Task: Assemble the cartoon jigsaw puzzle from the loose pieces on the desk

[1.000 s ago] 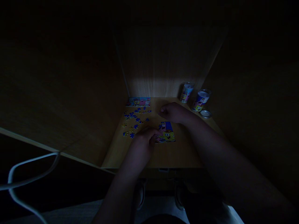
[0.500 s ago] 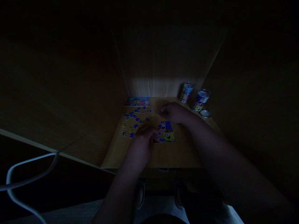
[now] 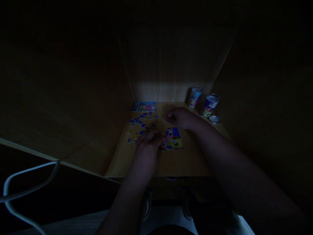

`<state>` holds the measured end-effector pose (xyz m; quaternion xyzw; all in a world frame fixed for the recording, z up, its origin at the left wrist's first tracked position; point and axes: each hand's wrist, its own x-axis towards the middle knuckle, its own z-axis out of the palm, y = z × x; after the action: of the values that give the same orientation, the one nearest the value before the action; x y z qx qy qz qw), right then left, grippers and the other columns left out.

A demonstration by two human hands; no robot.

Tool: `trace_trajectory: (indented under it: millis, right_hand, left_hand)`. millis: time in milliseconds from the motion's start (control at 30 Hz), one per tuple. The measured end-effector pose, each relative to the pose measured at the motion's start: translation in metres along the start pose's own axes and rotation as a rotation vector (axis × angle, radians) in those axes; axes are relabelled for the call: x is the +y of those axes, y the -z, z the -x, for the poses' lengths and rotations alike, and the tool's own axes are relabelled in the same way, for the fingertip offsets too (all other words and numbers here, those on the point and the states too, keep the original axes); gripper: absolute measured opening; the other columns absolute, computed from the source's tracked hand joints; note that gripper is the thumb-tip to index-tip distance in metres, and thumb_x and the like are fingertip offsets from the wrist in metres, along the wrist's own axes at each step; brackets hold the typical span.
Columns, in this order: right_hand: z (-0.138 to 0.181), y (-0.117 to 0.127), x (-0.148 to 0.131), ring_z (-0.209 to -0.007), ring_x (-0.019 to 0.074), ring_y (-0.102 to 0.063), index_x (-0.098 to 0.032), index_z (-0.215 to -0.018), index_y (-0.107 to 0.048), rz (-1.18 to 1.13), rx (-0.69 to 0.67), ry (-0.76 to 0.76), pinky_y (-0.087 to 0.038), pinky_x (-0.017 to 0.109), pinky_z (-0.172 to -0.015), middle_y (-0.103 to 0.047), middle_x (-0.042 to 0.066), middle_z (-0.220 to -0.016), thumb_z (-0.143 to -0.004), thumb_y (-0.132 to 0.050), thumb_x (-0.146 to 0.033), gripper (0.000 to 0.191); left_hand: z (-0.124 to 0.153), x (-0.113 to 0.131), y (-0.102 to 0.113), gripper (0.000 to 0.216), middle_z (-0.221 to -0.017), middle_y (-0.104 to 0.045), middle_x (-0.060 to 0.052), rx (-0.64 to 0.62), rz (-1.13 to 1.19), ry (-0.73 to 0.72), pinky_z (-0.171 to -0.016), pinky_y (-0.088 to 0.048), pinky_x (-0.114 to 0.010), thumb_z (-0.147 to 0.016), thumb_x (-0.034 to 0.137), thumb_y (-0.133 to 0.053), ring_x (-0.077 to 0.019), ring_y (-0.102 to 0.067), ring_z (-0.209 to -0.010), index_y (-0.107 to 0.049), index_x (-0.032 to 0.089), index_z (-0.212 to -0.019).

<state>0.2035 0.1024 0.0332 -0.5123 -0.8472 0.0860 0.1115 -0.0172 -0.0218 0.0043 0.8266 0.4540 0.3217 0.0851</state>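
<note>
A partly joined jigsaw puzzle point(image 3: 174, 141) with cartoon characters in yellow, pink and blue lies flat on the wooden tabletop point(image 3: 181, 164). At its left edge is my left hand point(image 3: 149, 143), palm down, fingers loosely stretched and a little apart; its outline is slightly blurred. Beyond the puzzle, my right hand point(image 3: 179, 117) rests with curled fingers; whatever they may hold is hidden. Loose puzzle pieces point(image 3: 137, 121), blue and yellow, are scattered left of both hands, some partly covered by my left hand.
A picture card point(image 3: 143, 106) lies at the back left. Two printed cans, a farther one point(image 3: 195, 97) and a nearer one point(image 3: 209, 106), stand at the back right, with a round metal lid point(image 3: 215, 119) beside them. Wooden panels enclose the dim space. A white cable point(image 3: 29, 169) loops at lower left.
My left hand has lifted slightly off the puzzle's left edge, and its fingers have spread from a pointing pose. My right hand stays in place.
</note>
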Motion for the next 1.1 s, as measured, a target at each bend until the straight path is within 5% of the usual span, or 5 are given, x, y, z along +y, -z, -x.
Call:
trace_trajectory:
  millis: [167,467,600,967,1100]
  right_hand:
    - [0.0,0.0,0.0,-0.084,0.0214,-0.071,-0.02,-0.092,-0.079,-0.017,0.008,-0.022,-0.042,0.032,-0.071,-0.081,0.008,-0.094,-0.106,-0.059,-0.035,0.028]
    - [0.003,0.004,-0.006,-0.085,0.0209,-0.071,-0.02,-0.093,-0.079,-0.034,0.002,-0.035,-0.044,0.032,-0.075,-0.081,0.008,-0.095,-0.106,-0.06,-0.031,0.026]
    - [0.002,0.003,-0.004,-0.082,0.0201,-0.069,-0.02,-0.091,-0.08,-0.033,-0.006,-0.026,-0.043,0.032,-0.073,-0.08,0.007,-0.091,-0.107,-0.058,-0.033,0.03]
    - [0.003,0.005,-0.007,-0.084,0.0203,-0.071,-0.019,-0.093,-0.079,-0.016,-0.006,-0.034,-0.043,0.031,-0.075,-0.081,0.007,-0.094,-0.106,-0.06,-0.031,0.027]
    - [0.002,0.005,-0.005,-0.086,0.0209,-0.071,-0.021,-0.095,-0.08,-0.009,0.007,-0.046,-0.045,0.031,-0.076,-0.082,0.008,-0.097,-0.107,-0.059,-0.035,0.028]
  left_hand:
    - [0.0,0.002,-0.002,0.054,-0.134,-0.069,-0.01,-0.108,0.007,0.01,-0.109,-0.053,-0.054,-0.08,-0.013,-0.056,-0.032,-0.063,-0.126,-0.081,0.023,-0.112]
    - [0.003,0.003,0.004,0.065,-0.145,-0.06,-0.014,0.031,0.033,0.055,-0.118,-0.049,-0.055,-0.077,-0.014,-0.053,-0.0331,-0.055,-0.138,-0.071,0.019,-0.13]
    - [0.003,0.003,0.001,0.053,-0.149,-0.06,-0.015,-0.068,-0.07,0.04,-0.116,-0.049,-0.059,-0.082,-0.011,-0.055,-0.0374,-0.054,-0.138,-0.079,0.02,-0.116]
    - [0.004,0.005,0.001,0.048,-0.15,-0.06,-0.014,-0.045,-0.084,0.039,-0.115,-0.049,-0.061,-0.084,-0.009,-0.055,-0.0379,-0.055,-0.14,-0.074,0.021,-0.116]
    - [0.007,0.006,0.011,0.058,-0.149,-0.058,-0.016,0.142,-0.034,0.042,-0.119,-0.048,-0.055,-0.086,-0.008,-0.052,-0.0341,-0.055,-0.142,-0.06,0.02,-0.136]
